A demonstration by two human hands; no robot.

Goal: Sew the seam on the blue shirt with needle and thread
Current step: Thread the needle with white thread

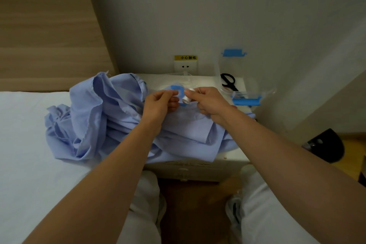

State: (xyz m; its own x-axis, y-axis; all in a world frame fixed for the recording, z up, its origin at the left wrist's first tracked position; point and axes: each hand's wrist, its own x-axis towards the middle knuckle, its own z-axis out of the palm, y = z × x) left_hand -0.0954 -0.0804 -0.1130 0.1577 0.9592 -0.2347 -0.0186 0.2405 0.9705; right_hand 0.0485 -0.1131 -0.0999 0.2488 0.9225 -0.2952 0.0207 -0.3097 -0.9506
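Hands work close together at frame centre over a crumpled light-blue cotton shirt (111,125), draped from white bed (23,144) onto white tabletop (158,81).
The right hand (210,103) grips a small white spool of thread (186,97); the left hand (158,105) pinches just beside it, on what cannot be told. Black scissors (228,82) lie to the upper right.

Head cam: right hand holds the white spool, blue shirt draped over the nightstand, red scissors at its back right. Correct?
One error: the scissors are black, not red, as the head view shows. Right hand holds the white spool, blue shirt draped over the nightstand: both stand.
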